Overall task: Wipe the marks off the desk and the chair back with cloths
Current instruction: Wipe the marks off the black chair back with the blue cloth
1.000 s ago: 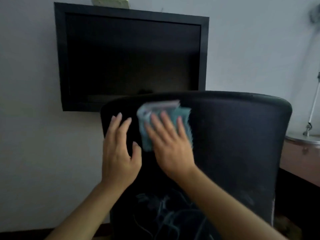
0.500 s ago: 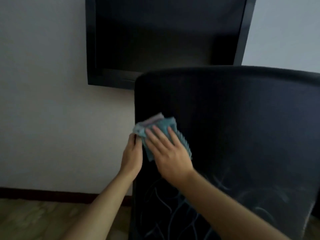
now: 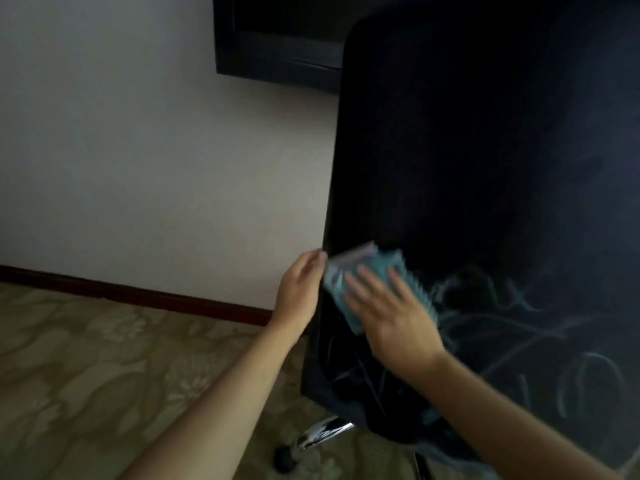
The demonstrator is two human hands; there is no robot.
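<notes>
Against the lower left part of the black chair back (image 3: 485, 150), the teal cloth (image 3: 363, 282) lies folded and pressed flat under the right hand (image 3: 394, 317), whose fingers are spread straight across it rather than curled round it. That flat palm probably serves to push an even patch of fabric onto the surface, so the whole pad rubs at once. The cloth sits just above and to the left of the pale chalk-like marks (image 3: 502, 323), which loop and cross over the lower half of the back and run off toward the right and bottom edge; the upper half looks dark and unmarked, though the light is dim. Judging by that, the scribbles below are yet to be cleaned.

At the chair's left edge, the left hand (image 3: 301, 289) curls its fingers round the rim beside the cloth, apparently gripping it to brace the chair, which would likely swivel or roll under the rubbing. How far the fingers wrap behind is hidden.

Below the back, a shiny chrome leg (image 3: 322, 436) ends in a dark caster (image 3: 285, 460) on a patterned beige floor (image 3: 104, 375). Farther off, a dark skirting board (image 3: 138, 292) runs along a plain pale wall (image 3: 138, 133), and a black-framed screen (image 3: 277, 57) hangs at the top, partly behind the chair.
</notes>
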